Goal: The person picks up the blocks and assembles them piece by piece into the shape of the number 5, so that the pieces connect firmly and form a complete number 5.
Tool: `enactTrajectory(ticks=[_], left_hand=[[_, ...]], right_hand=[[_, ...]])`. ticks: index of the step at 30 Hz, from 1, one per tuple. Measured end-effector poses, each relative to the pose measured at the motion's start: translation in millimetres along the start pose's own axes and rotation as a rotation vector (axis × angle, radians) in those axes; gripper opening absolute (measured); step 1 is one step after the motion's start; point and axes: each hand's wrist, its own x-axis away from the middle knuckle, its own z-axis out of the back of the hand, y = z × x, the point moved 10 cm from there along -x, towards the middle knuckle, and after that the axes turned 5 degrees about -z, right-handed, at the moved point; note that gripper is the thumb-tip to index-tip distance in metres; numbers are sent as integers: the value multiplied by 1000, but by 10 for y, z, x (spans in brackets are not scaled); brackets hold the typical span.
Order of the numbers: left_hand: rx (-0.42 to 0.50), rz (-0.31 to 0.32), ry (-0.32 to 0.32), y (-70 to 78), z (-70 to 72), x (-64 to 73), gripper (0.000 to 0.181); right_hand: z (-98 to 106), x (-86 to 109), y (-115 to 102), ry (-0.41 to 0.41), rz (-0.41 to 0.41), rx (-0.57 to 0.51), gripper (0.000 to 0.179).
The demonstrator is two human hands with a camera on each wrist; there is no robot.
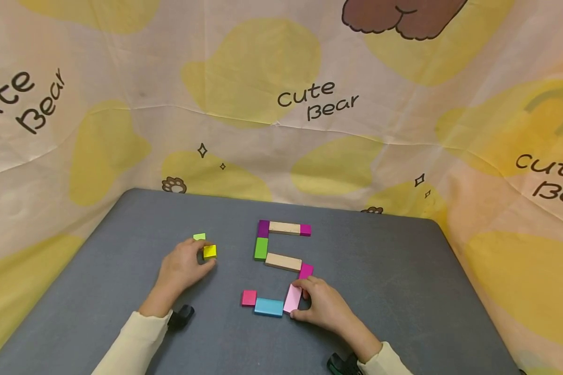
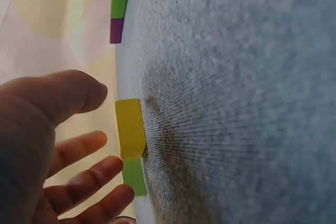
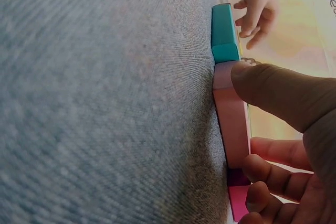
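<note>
On the left of the grey table, my left hand (image 1: 183, 264) reaches around a yellow block (image 1: 209, 252) with thumb and fingers spread. The left wrist view shows a gap between the thumb and the yellow block (image 2: 130, 129). Just behind it lies a light green block (image 1: 199, 236). My right hand (image 1: 326, 303) pinches a light pink block (image 1: 293, 298) lengthwise, thumb at the near end and fingertips at the far end. That pink block (image 3: 231, 121) lies on the table, between a blue block (image 1: 269, 307) and a magenta block (image 1: 306, 271).
Blocks form a 5-like line: a red-pink cube (image 1: 249, 298) at the near end, a wooden block (image 1: 283, 262) mid-way, then green (image 1: 260, 249) and purple blocks (image 1: 263, 228), another wooden block (image 1: 284, 228) and a magenta cube (image 1: 305, 230). A printed cloth (image 1: 244, 172) hangs behind the table.
</note>
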Motion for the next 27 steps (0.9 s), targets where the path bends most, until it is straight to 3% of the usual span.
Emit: enactTrajectory(ticks=[14,27], left_hand=[[-32,28,-45,-98,-73,-86,38],[-22,2,-45,-43,-53,-109,34]], right_hand=[[-1,-8,-10,-2,1,-3,55],[-12,-6,4,-17,-14,6,56]])
